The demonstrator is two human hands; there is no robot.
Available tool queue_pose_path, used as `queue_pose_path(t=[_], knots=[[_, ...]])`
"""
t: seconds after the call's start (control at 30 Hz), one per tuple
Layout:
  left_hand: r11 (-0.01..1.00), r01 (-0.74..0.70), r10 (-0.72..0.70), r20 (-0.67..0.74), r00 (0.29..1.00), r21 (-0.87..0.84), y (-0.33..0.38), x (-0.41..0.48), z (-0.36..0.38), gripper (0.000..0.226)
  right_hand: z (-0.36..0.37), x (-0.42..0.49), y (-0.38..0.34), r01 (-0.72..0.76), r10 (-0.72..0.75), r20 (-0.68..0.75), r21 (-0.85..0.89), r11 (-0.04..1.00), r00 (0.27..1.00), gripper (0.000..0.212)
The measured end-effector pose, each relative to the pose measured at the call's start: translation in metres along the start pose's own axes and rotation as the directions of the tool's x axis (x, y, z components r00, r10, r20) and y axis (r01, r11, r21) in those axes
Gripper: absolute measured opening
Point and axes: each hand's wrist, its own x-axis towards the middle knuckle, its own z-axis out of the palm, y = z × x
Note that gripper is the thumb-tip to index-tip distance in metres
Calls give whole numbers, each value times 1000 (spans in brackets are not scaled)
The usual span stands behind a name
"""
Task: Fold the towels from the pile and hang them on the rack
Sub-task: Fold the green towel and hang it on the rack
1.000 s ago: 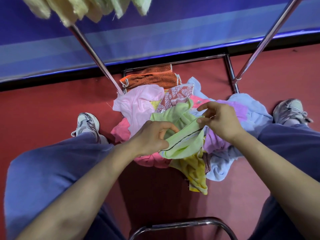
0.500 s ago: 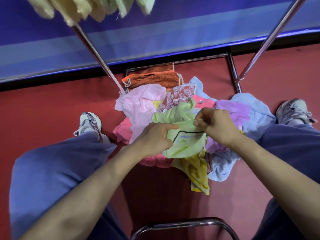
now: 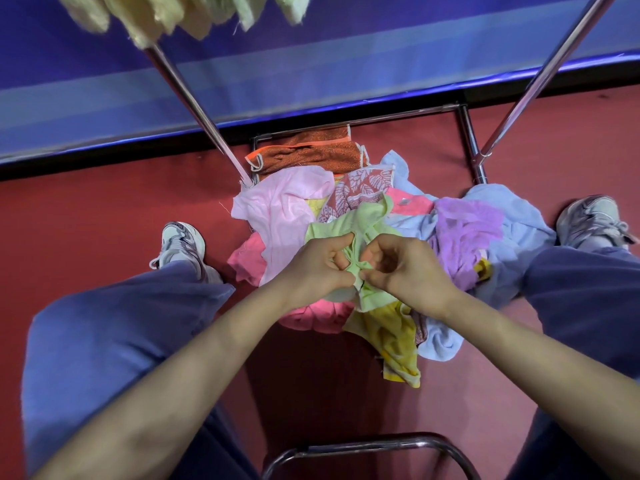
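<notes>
With the left hand point(image 3: 317, 268) and right hand point(image 3: 403, 271) both pinching the bunched green towel point(image 3: 360, 221) over the floor pile point(image 3: 287, 209) — knuckles nearly touching — draw the pinched edges apart to square corners before folding toward the far rack point(image 3: 194, 98).
</notes>
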Motion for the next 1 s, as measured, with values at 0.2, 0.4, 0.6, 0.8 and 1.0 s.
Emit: queue_pose_path(t=[0.2, 0.4, 0.6, 0.8, 1.0], knots=[[1000, -6, 6, -8, 1000, -15, -1, 1, -1, 73, 0, 0, -1, -34, 34, 0, 83, 996, 999, 19], [1000, -17, 17, -1, 1000, 4, -4, 2, 1, 75, 3, -2, -2, -37, 36, 7, 101, 994, 999, 20], [999, -22, 22, -4, 1000, 23, -8, 2, 1, 75, 4, -3, 0, -44, 41, 26, 110, 993, 999, 18], [1000, -23, 23, 1, 1000, 15, -9, 3, -1, 79, 3, -2, -2, -63, 63, 9, 145, 987, 998, 19], [999, -18, 18, 20, 1000, 27, -13, 6, -5, 99, 3, -4, 0, -58, 49, 69, 143, 988, 996, 26]])
